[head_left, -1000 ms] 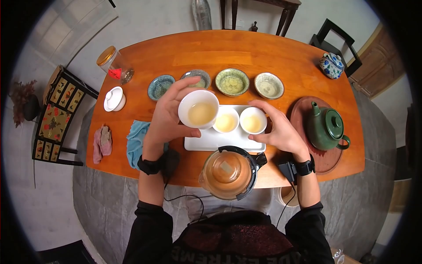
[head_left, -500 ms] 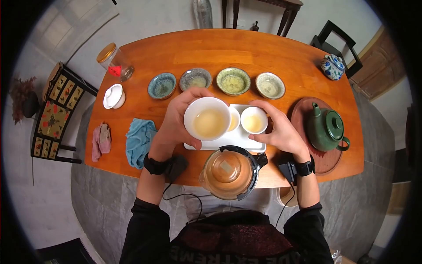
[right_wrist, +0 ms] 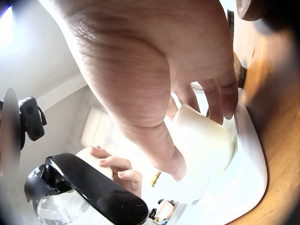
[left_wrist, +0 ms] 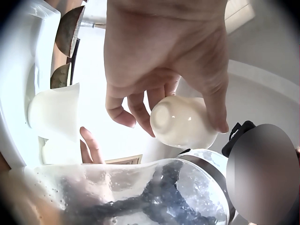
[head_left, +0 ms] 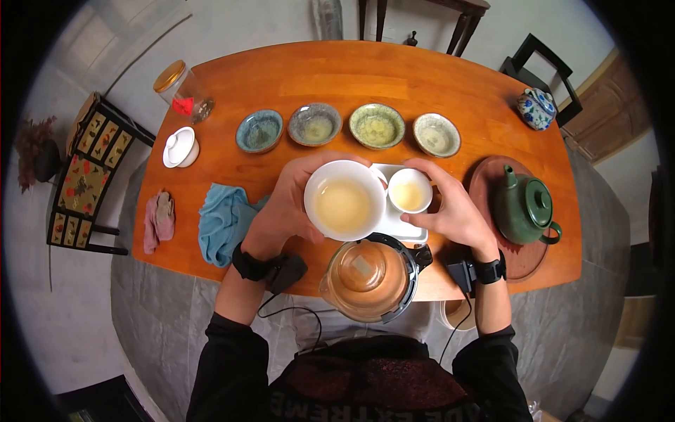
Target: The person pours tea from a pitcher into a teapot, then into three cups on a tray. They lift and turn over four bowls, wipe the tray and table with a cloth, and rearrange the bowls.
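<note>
My left hand (head_left: 281, 204) grips a white teacup (head_left: 343, 200) of pale yellow tea, lifted high toward the head camera. Its rounded base (left_wrist: 161, 119) shows in the left wrist view, between thumb and fingers. My right hand (head_left: 457, 211) pinches a second white teacup (head_left: 409, 190), also with tea, on the white tray (head_left: 413, 231). In the head view the raised cup almost wholly hides a third cup. Close in front of the tray stands a glass teapot (head_left: 365, 274) with a black handle (right_wrist: 96, 187).
Four glazed bowls (head_left: 376, 125) line up behind the tray. At right a green teapot (head_left: 524, 204) sits on a round brown tray (head_left: 517, 264). A blue cloth (head_left: 223, 225), a pink cloth (head_left: 159, 221), a white lidded bowl (head_left: 181, 148) and a glass jar (head_left: 184, 91) are at left.
My left hand has brought its teacup up toward the camera and to the right, covering the middle cup. The right hand stays at its teacup. The view has shifted slightly.
</note>
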Demonstrator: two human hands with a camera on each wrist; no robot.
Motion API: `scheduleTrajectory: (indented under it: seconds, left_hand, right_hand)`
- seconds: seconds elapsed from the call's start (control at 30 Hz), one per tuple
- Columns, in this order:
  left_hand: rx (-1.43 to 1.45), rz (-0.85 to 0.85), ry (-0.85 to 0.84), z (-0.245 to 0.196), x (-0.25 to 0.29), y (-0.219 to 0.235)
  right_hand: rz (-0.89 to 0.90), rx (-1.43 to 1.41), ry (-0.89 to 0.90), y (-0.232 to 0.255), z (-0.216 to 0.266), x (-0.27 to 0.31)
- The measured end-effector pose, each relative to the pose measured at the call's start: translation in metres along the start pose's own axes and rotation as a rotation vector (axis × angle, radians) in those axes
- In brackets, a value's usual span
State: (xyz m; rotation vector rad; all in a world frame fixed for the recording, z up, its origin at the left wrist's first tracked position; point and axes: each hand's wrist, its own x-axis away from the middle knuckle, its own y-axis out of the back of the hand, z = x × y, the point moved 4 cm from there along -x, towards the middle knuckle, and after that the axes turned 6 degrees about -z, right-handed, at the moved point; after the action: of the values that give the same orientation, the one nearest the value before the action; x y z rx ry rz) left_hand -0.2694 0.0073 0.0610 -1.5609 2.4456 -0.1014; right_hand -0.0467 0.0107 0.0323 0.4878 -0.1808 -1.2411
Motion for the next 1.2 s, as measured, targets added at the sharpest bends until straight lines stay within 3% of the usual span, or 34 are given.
scheduleTrajectory:
  seconds: [0.1,0.23,0.33,0.4,0.83,0.93,1.03,1.2]
  left_hand:
    - [0.144,0.082,0.090,0.008,0.002,0.009]
    - [0.160,0.042,0.107,0.014,0.003,0.012]
    - [0.210,0.093,0.068,0.016,0.001,0.008]
    - [0.185,0.062,-0.085,0.008,0.003,0.002]
    - [0.045,0.039,-0.076,0.005,0.006,0.002]
    - [0.055,0.092,-0.164,0.000,0.006,-0.003]
    - [0.173,0.050,-0.121,-0.004,0.007,-0.009]
    - [0.359,0.144,-0.087,0.001,0.009,-0.011]
  right_hand:
    - [-0.001,-0.006,-0.017,0.000,0.001,0.000]
    - [0.002,-0.007,-0.032,-0.001,-0.002,0.000]
    - [0.000,-0.040,-0.033,-0.001,-0.002,0.000]
    - [-0.001,-0.042,-0.032,-0.001,-0.003,0.000]
    - [-0.007,-0.014,-0.013,-0.001,-0.004,0.000]
    - [-0.007,-0.006,-0.026,-0.001,-0.002,0.000]
    - [-0.005,-0.012,-0.030,-0.001,-0.003,0.000]
    - [-0.003,-0.019,-0.039,-0.001,-0.003,0.000]
